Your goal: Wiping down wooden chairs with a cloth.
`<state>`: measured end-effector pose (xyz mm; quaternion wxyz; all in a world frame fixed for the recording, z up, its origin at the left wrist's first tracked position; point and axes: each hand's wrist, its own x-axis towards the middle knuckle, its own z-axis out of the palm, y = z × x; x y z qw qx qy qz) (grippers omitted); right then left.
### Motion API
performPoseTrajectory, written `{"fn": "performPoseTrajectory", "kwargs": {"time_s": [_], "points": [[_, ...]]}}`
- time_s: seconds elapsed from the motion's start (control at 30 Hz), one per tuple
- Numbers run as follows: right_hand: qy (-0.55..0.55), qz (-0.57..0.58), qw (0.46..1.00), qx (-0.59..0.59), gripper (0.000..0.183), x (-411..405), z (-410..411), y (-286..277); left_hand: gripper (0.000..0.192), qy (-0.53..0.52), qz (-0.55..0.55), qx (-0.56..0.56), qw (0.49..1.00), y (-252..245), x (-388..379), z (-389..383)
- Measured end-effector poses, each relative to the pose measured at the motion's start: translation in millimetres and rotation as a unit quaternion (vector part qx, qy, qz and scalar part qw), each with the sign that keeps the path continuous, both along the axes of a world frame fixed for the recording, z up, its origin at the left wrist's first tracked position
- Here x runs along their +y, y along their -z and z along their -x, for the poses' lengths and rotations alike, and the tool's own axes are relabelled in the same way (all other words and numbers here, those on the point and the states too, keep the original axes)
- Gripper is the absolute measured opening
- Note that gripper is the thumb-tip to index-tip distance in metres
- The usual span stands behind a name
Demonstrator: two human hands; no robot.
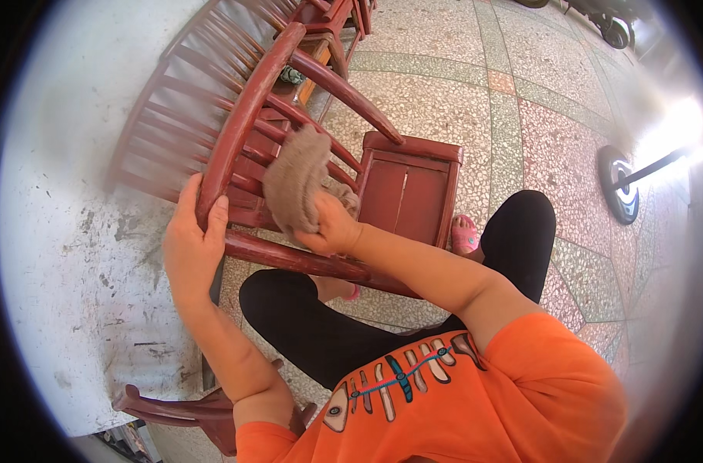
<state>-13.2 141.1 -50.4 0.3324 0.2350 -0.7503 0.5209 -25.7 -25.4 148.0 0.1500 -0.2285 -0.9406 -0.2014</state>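
A red-painted wooden chair (406, 191) with worn edges stands in front of me, its seat low between my knees and the floor beyond. My left hand (195, 243) grips the end of its curved top rail (250, 110), thumb on the near side. In my right hand (331, 226) is a bunched brown cloth (299, 173), held against or just above the chair's back spindles; whether it touches them I cannot tell. Part of the cloth hangs behind my fingers.
A scuffed white tabletop (79, 260) fills the left side. Beyond the chair stand a spindle-backed bench (155, 127) and more red wooden furniture (322, 17). Another red chair (201, 408) is at the lower left. A round-based stand (618, 185) stands on the terrazzo floor (421, 98) to the right.
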Motion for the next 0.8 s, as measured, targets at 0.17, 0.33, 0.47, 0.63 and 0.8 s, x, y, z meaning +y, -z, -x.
{"fn": "performPoseTrajectory", "kwargs": {"time_s": [0.17,0.33,0.47,0.63,0.8], "points": [[0.025,-0.009,0.993,-0.111,0.048,24,-39,78,0.048,-0.031,0.002,-0.034,0.999,-7,5,-2],[0.004,0.008,0.972,-0.237,0.051,47,-63,91,0.044,-0.018,0.000,-0.019,1.000,-5,2,-2],[0.003,0.188,0.922,-0.338,0.054,44,-40,85,0.045,-0.016,-0.078,-0.079,0.994,-6,0,3],[-0.203,0.330,0.882,-0.267,0.050,14,-49,-49,0.043,-0.028,-0.147,-0.119,0.982,-2,-10,-1],[-0.245,0.190,0.929,-0.201,0.046,-8,-15,-111,0.039,0.014,-0.165,-0.102,0.981,-2,-10,5]]}}
